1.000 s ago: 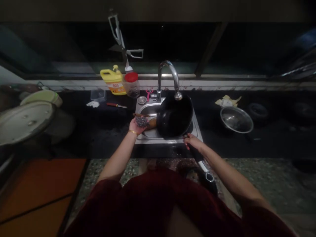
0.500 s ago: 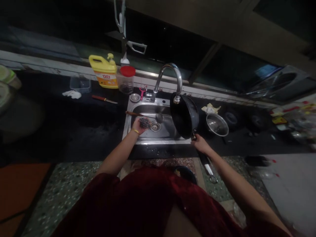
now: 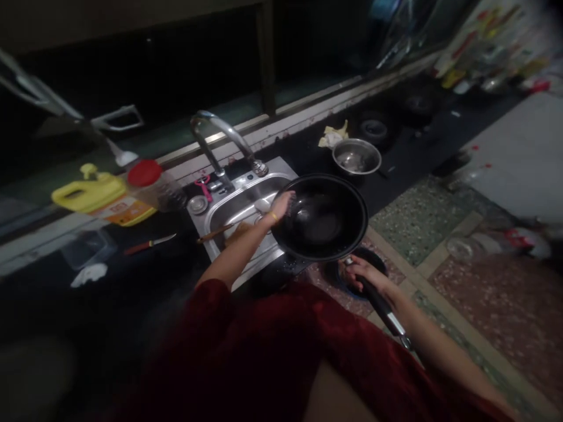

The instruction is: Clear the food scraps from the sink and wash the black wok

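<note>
Now the right hand (image 3: 368, 275) grips the pan (image 3: 328, 225) by its handle (image 3: 383, 309).
Ahead-left of it, the left hand (image 3: 281, 205) clasps a blurred scrubber (image 3: 292, 205).

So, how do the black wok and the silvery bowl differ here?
The black wok is dark; the silvery bowl is bright metal. The right hand grips the wok's handle, while neither hand touches the bowl. The wok looks larger than the bowl in this view. Both are round and open-topped.
</note>
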Demonstrator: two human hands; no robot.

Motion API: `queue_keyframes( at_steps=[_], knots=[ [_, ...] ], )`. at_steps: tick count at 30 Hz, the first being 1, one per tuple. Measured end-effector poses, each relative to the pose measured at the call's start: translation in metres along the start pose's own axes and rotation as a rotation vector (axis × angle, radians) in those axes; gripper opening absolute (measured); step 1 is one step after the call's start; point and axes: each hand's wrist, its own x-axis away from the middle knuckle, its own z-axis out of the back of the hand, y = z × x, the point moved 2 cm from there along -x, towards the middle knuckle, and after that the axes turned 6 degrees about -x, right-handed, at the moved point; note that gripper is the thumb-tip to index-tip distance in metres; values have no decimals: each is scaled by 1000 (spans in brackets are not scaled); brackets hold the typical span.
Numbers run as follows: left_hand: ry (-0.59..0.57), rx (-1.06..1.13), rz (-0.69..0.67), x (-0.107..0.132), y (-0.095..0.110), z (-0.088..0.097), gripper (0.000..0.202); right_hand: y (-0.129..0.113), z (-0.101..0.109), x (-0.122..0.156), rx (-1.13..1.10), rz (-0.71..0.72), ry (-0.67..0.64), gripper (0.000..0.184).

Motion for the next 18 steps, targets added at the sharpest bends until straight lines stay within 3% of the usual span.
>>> queue_keyframes(
  at_steps=[3, 5, 7, 9, 11, 14, 16, 18],
  knots=[
    [-317, -794, -23, 5, -17, -38, 36, 25, -1, -6, -113, 36, 33, 46],
    [-555, -1314, -73, 20, -28, -48, 44, 38, 1, -11, -126, 65, 63, 46],
    [-629, -1497, -189, 35, -32, -47, 46, 47, 8, -17, -95, 83, 76, 46],
    [-450, -1470, -363, 43, -27, -40, 52, 50, 20, -20, -23, 87, 79, 45],
    [-129, -1345, -428, 42, -22, -30, 66, 46, 38, -17, 124, 110, 70, 42],
    [199, -1036, -232, 36, -27, -18, 82, 16, 67, -8, 555, 315, 154, 35],
    [280, -874, -99, 34, -33, -18, 82, -19, 79, -6, 882, 527, 327, 32],
    [325, -826, -46, 35, -36, -22, 78, -57, 76, -19, 1129, 673, 465, 35]
  ],
)
